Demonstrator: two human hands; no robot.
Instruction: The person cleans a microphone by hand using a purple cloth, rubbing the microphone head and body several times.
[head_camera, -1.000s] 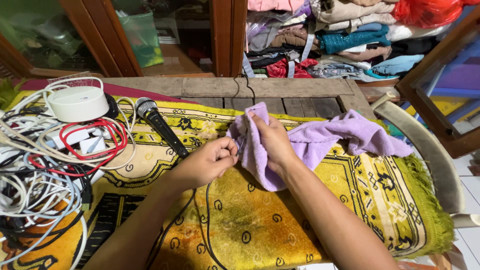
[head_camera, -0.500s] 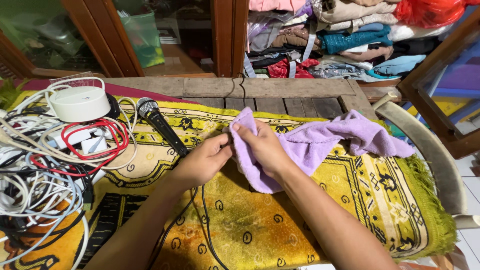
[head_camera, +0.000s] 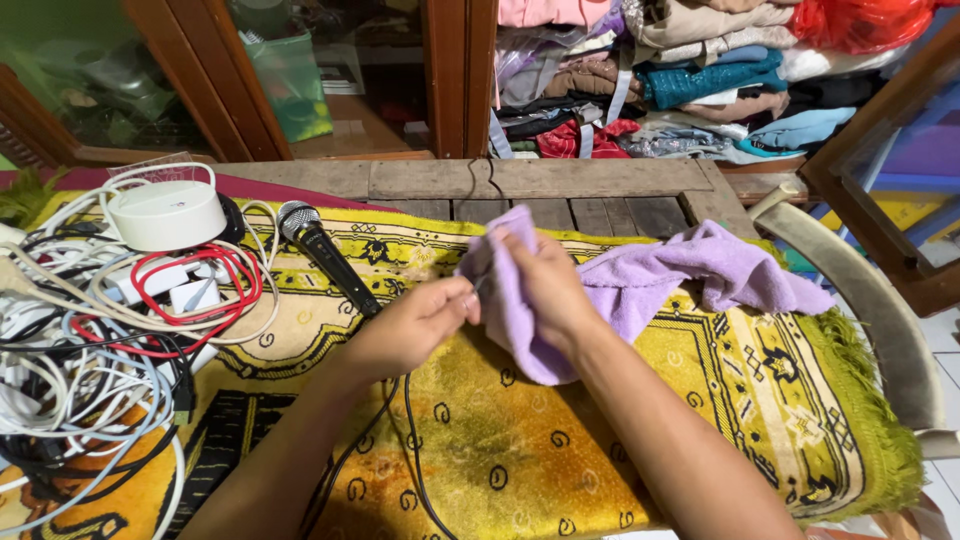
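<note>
My right hand (head_camera: 545, 285) grips one end of a lilac towel (head_camera: 680, 275), wrapping the cloth around something thin. My left hand (head_camera: 415, 325) pinches a small thin metal tip (head_camera: 476, 290) that pokes out of the towel; what it belongs to is hidden in the cloth. The rest of the towel trails right across a yellow patterned rug (head_camera: 560, 440). A black microphone (head_camera: 320, 250) with a silver mesh head lies on the rug just left of my left hand, its black cable (head_camera: 405, 450) running under my wrist toward me.
A tangle of white, red and black cables (head_camera: 110, 340) with a round white device (head_camera: 165, 213) fills the left. A wooden slatted surface (head_camera: 540, 185) lies behind the rug, piled clothes (head_camera: 690, 80) beyond it. A curved pale chair arm (head_camera: 880, 310) stands at right.
My hands shifted slightly toward me and the towel end has turned in my right hand. The left fingers now pinch a thin tip at the towel's edge.
</note>
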